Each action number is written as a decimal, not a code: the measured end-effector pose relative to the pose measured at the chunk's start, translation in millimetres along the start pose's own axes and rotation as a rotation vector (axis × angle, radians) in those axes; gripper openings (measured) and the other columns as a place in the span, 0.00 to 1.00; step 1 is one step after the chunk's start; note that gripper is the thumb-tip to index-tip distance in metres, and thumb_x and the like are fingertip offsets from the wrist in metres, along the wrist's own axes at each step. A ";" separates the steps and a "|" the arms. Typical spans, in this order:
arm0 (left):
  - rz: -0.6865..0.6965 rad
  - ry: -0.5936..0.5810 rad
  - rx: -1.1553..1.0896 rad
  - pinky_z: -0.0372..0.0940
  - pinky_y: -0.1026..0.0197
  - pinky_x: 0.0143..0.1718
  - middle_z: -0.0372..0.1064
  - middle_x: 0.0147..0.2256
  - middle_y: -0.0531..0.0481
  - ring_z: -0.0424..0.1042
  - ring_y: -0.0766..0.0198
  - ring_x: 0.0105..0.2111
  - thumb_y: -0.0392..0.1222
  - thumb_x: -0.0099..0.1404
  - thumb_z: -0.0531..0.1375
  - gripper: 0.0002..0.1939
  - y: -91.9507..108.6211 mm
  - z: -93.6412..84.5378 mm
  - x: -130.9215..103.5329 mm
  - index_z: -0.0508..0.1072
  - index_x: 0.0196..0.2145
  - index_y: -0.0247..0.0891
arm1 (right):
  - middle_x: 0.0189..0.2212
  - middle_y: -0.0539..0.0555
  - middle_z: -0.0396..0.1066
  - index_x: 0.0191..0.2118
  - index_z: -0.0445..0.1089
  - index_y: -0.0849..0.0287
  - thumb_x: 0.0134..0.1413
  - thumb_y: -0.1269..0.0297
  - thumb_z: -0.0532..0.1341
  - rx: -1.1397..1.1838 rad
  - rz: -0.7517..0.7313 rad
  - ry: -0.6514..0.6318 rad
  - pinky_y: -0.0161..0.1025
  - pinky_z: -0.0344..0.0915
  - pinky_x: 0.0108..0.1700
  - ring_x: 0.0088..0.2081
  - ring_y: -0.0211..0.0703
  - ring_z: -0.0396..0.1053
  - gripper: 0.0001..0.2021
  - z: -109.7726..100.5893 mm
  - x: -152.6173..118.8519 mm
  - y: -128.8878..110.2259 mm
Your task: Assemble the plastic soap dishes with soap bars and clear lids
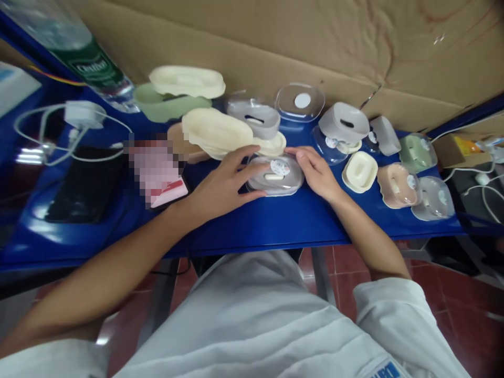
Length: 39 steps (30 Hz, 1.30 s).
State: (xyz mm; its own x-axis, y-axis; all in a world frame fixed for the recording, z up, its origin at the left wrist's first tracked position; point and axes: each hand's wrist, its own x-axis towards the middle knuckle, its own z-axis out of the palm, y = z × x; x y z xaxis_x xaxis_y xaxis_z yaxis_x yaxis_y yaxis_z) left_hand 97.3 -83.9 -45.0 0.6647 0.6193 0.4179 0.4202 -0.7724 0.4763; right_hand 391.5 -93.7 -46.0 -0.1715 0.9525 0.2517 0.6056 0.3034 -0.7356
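Looks like a lid-settling step tbh, left hand [220,188] and right hand [319,174] loosely open around the gray box [285,184] on the blue table [271,223], next move probably needs gentle, even pressure

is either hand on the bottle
No, the left hand and right hand are at the grey box, away from the bottle.
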 end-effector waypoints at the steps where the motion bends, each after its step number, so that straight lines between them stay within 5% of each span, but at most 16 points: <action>1: -0.014 -0.010 0.006 0.67 0.37 0.69 0.61 0.70 0.40 0.64 0.43 0.70 0.47 0.72 0.68 0.26 -0.7 0.0 0.3 0.72 0.65 0.48 | 0.59 0.58 0.75 0.62 0.78 0.49 0.76 0.33 0.46 -0.037 -0.030 -0.027 0.55 0.66 0.71 0.64 0.52 0.71 0.34 -1.1 -1.1 -2.0; 4: -0.031 -0.026 0.038 0.64 0.35 0.70 0.65 0.67 0.40 0.65 0.42 0.68 0.52 0.73 0.67 0.24 -2.1 -1.1 1.1 0.74 0.63 0.47 | 0.70 0.58 0.66 0.73 0.68 0.47 0.76 0.32 0.45 -0.124 -0.124 -0.150 0.61 0.57 0.76 0.73 0.57 0.61 0.36 -6.1 -5.0 -9.0; 8: -0.045 -0.071 0.075 0.67 0.36 0.66 0.69 0.61 0.40 0.69 0.41 0.63 0.56 0.72 0.67 0.22 -2.1 -3.6 1.6 0.76 0.60 0.47 | 0.78 0.55 0.53 0.77 0.61 0.42 0.69 0.32 0.59 -0.265 -0.235 -0.317 0.71 0.52 0.76 0.78 0.69 0.50 0.38 -9.4 -10.3 -21.8; 13: -0.023 -0.072 0.081 0.65 0.33 0.67 0.68 0.60 0.40 0.68 0.41 0.64 0.52 0.72 0.67 0.22 -2.6 -3.7 2.4 0.76 0.60 0.46 | 0.78 0.51 0.53 0.73 0.67 0.38 0.75 0.42 0.59 -0.298 -0.274 -0.298 0.72 0.50 0.77 0.79 0.66 0.49 0.27 -12.0 -10.1 -26.5; 20: -0.030 -0.055 0.028 0.71 0.41 0.64 0.63 0.68 0.38 0.69 0.44 0.65 0.48 0.75 0.64 0.22 0.1 -1.5 0.1 0.72 0.63 0.45 | 0.80 0.55 0.49 0.78 0.59 0.41 0.61 0.38 0.72 -0.256 -0.249 -0.357 0.70 0.55 0.76 0.79 0.70 0.49 0.45 -17.2 -6.0 -13.8; 28: -0.029 -0.040 0.017 0.68 0.42 0.68 0.68 0.64 0.41 0.69 0.48 0.65 0.49 0.77 0.61 0.17 -1.6 -2.0 1.9 0.76 0.59 0.45 | 0.80 0.50 0.46 0.78 0.56 0.35 0.62 0.41 0.72 -0.277 -0.230 -0.360 0.71 0.55 0.76 0.81 0.68 0.42 0.44 -21.0 -6.7 -12.3; 39: 0.035 -0.003 0.016 0.68 0.42 0.67 0.69 0.63 0.39 0.70 0.47 0.64 0.42 0.74 0.64 0.16 -7.6 2.4 1.7 0.77 0.57 0.44 | 0.81 0.54 0.46 0.79 0.55 0.38 0.62 0.42 0.72 -0.339 -0.244 -0.350 0.64 0.63 0.74 0.79 0.68 0.49 0.45 -20.4 -10.3 -15.7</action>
State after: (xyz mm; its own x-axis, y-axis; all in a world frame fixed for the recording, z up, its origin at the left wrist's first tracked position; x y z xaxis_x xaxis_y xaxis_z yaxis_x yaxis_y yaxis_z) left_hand 96.7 -77.3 -49.8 0.6812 0.5915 0.4314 0.4066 -0.7957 0.4490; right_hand 399.6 -108.8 -24.2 -0.5521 0.8247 0.1229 0.7225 0.5467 -0.4231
